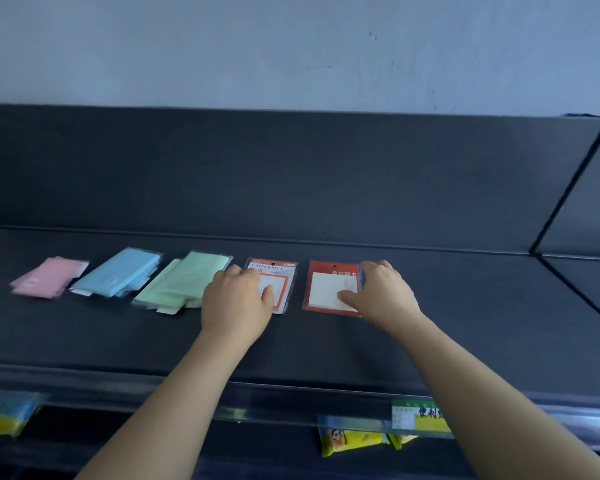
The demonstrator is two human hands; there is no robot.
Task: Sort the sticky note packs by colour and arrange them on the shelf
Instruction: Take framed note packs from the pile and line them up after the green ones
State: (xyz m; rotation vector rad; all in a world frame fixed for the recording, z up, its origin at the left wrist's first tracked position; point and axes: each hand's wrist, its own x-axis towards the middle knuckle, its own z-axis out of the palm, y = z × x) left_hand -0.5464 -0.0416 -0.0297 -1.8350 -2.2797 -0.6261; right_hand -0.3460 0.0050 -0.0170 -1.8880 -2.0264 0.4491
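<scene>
Both hands are on the row, apart from one another, each with one pack. The left hand curls its fingers over the left edge of the white-and-red pack and lays its thumb on the face. The right hand hooks its fingers over the right edge of the red pack, with its thumb pressed on the white window. The dark shelf carries everything in one line running left to right, about midway between its near lip and the back panel. From the far left come the pink packs, the blue packs and the green packs, each a loose, slanted pile. The two carded packs close the line on the right. Both lie flat with the long axis running near to far and the hanging hole at the far end, and a bare strip of shelf separates them. The white-and-red pack lies just beside the green pile, and the left hand covers where they meet. Each hand has its own pack directly under it, so I judge neither needs to cross. Squaring or closing the gap would be a short sideways slide, with the red pack travelling left. On the near rail below sits a green price label.
</scene>
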